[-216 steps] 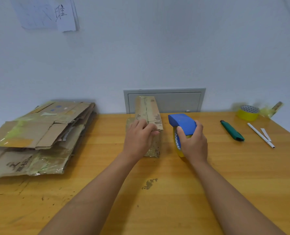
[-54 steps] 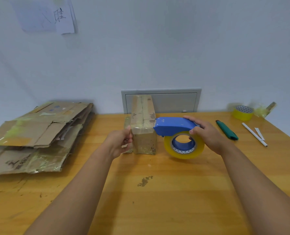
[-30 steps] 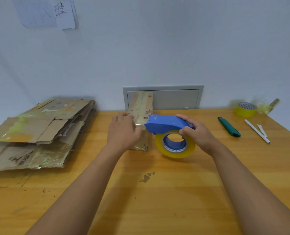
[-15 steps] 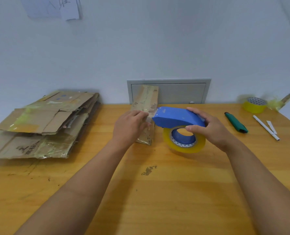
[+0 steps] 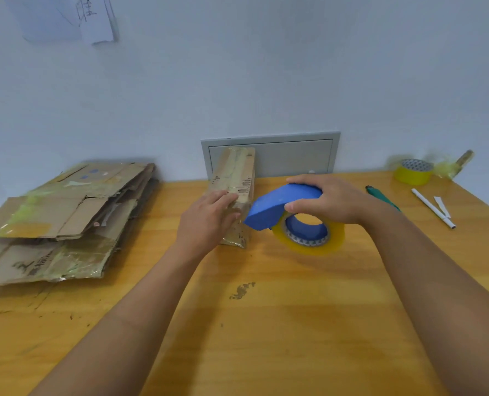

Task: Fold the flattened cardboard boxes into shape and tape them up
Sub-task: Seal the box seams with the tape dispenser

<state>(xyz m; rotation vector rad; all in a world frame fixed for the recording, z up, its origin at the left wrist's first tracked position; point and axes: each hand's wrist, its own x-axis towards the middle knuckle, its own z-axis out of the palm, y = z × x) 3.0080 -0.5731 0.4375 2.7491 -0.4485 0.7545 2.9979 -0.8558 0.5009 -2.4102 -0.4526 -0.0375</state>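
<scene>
A narrow folded cardboard box (image 5: 235, 175) with glossy tape along its top lies lengthwise on the wooden table (image 5: 266, 324), running away from me. My left hand (image 5: 207, 221) rests on the box's near end, fingers lying over its top edge. My right hand (image 5: 330, 200) grips the blue tape dispenser (image 5: 272, 208) by its handle. Its nose sits at the box's near right corner. The yellowish tape roll (image 5: 309, 234) hangs under the handle, just above the table.
A stack of flattened cardboard boxes (image 5: 54, 218) lies at the table's left. At the far right are a yellow tape roll (image 5: 414, 171), a green utility knife (image 5: 380, 194) and a white pen (image 5: 433, 208). A grey panel (image 5: 289, 155) is set in the wall behind the box.
My left hand went from the box's left side onto its near end. The dispenser stayed at the box's near right corner, tilting nose-down. The view shifted slightly.
</scene>
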